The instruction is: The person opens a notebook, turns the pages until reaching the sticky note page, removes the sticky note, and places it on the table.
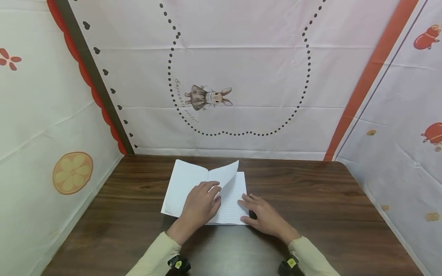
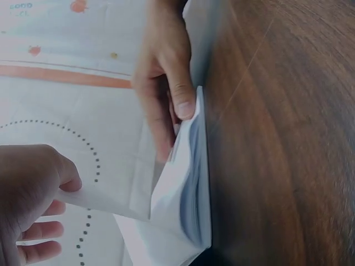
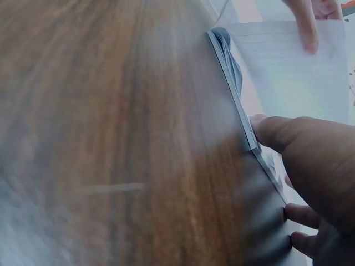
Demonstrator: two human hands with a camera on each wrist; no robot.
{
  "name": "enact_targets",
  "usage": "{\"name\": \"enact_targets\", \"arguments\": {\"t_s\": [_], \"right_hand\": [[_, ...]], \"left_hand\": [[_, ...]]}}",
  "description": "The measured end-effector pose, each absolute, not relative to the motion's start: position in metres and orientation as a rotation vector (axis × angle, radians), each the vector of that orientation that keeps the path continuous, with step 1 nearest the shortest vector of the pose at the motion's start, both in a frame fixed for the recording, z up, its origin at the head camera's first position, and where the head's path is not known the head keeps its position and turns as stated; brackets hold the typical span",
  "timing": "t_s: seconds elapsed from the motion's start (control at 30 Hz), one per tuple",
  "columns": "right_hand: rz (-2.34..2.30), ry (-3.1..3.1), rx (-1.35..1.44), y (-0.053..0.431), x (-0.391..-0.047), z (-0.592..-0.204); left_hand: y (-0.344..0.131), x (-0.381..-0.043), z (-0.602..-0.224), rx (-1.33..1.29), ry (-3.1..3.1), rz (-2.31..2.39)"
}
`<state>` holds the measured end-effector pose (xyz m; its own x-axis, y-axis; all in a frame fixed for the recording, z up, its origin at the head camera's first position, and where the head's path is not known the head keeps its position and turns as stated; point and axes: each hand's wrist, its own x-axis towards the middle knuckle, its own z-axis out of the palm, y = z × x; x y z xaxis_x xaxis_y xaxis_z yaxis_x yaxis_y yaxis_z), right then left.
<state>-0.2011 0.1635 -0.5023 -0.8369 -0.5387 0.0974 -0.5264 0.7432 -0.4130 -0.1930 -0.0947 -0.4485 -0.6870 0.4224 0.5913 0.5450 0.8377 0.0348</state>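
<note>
An open notebook [image 1: 186, 184] with white, lined pages lies on the table. My left hand [image 1: 201, 205] is over its middle and pinches one lifted page [image 1: 226, 172] between thumb and forefinger. The left wrist view shows that pinch at the edge of the sheet [image 2: 105, 203], the other fingers loosely bent. At the notebook's right edge rests my right hand [image 1: 264, 215], fingers spread on the lined page [image 1: 229, 209]. Its thumb [image 3: 272, 132] touches the page near the front edge in the right wrist view.
The dark wood-grain table [image 1: 310, 191] extends to both sides of the notebook. Behind it hangs a white printed cloth [image 1: 241, 76] with a rabbit figure, and similar cloths [image 1: 407, 153] flank the table. Both wrists wear dark devices [image 1: 178, 264].
</note>
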Motion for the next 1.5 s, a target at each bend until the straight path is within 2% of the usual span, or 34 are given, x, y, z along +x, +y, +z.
{"name": "enact_targets", "arguments": {"t_s": [0.47,1.13,1.5], "right_hand": [[-0.733,2.886,-0.857,0.168,-0.201,-0.499],[-0.774,2.869,-0.825,0.166,-0.201,-0.503],[-0.797,2.856,-0.829,0.164,-0.201,-0.502]], "left_hand": [[-0.116,-0.185,-0.435,-0.645,-2.354,-0.408],[-0.163,-0.176,-0.439,-0.552,-2.293,-0.431],[-0.187,-0.174,-0.452,-0.408,-2.366,-0.462]]}}
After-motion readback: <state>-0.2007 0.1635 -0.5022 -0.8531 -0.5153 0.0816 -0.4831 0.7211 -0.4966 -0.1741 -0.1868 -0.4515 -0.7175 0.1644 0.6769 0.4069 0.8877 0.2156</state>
